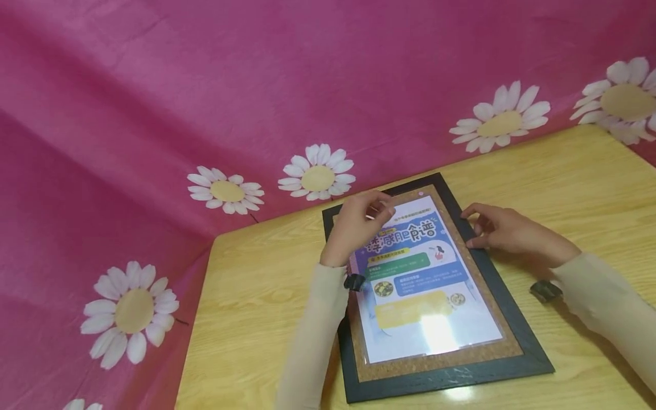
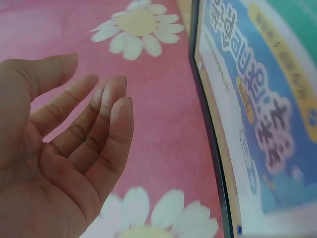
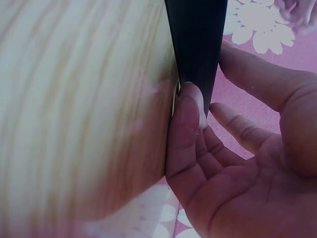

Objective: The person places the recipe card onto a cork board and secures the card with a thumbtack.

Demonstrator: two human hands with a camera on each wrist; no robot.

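Observation:
A corkboard (image 1: pixel 441 364) in a black frame (image 1: pixel 504 285) lies on the table. On its cork sits a glossy printed poster (image 1: pixel 410 341) with colourful text panels and small pictures. My left hand (image 1: pixel 356 225) hovers over the poster's upper left part, fingers loosely bent. In the left wrist view this hand (image 2: pixel 74 144) holds nothing, beside the board's edge. My right hand (image 1: pixel 504 230) is at the frame's right side, near the top. The right wrist view shows its thumb and curled fingers (image 3: pixel 185 124) on either side of the black frame edge (image 3: pixel 195 39), pinching it.
The wood-grain table (image 1: pixel 256 296) extends on both sides of the board. A pink cloth (image 1: pixel 307 68) with large white daisies hangs behind and to the left. A pale round pin (image 1: pixel 421 193) is at the board's top, and a blue pin (image 2: pixel 239 230) shows near the frame.

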